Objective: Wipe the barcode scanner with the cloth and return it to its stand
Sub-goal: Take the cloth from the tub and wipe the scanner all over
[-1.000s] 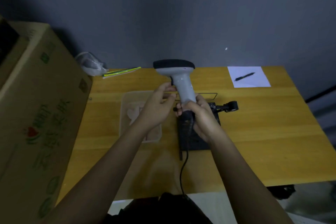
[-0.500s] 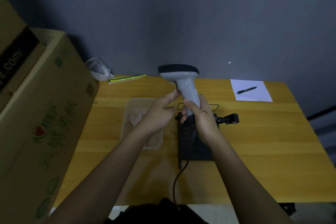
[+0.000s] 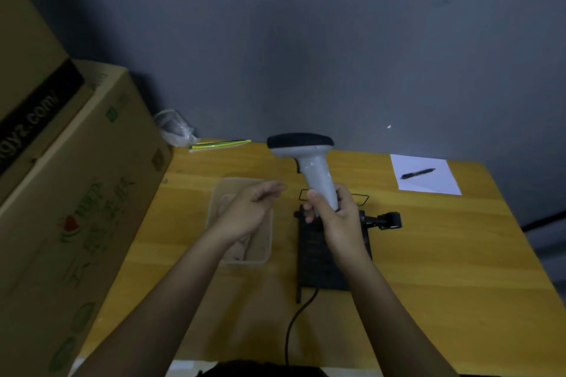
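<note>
The barcode scanner [image 3: 309, 159] is grey with a black head and stands upright above the table. My right hand [image 3: 332, 213] grips its handle. Its black stand [image 3: 318, 266] lies flat on the wooden table below that hand, with a clamp arm [image 3: 387, 220] sticking out to the right and a black cable [image 3: 298, 324] running toward me. My left hand [image 3: 249, 208] hovers empty, fingers apart, over a clear plastic tray [image 3: 263, 249]. A pale cloth [image 3: 242, 246] lies in the tray, mostly hidden by my left hand.
A large cardboard box [image 3: 70, 208] fills the left side. A white sheet [image 3: 425, 174] with a black pen [image 3: 418, 174] lies at the back right. A yellow-green tool [image 3: 219, 144] and a crumpled plastic bag [image 3: 173, 128] sit at the back edge by the grey wall.
My left hand has let go of the scanner and moved left over the tray. My right hand still holds the scanner upright. The view has tilted upward.
</note>
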A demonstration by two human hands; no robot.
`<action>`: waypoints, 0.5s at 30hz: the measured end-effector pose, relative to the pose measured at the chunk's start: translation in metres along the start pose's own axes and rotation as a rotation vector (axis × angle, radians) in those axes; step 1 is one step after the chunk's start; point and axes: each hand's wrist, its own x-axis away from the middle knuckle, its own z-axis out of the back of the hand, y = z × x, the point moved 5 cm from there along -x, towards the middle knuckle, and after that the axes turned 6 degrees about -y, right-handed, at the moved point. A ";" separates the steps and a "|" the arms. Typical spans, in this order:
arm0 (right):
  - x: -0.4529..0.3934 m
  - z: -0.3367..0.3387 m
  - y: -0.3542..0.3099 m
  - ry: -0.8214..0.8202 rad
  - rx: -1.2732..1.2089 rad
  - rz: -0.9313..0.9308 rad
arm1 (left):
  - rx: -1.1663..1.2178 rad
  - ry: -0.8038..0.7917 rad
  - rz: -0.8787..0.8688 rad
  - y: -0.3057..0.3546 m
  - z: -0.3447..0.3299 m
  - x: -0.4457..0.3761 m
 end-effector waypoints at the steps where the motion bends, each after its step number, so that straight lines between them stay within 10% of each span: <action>1: -0.003 0.000 0.001 0.017 0.009 -0.005 | -0.011 0.027 0.037 -0.009 0.006 -0.001; 15: -0.066 -0.024 0.071 0.110 0.228 -0.137 | -0.676 0.035 0.404 -0.138 0.054 -0.046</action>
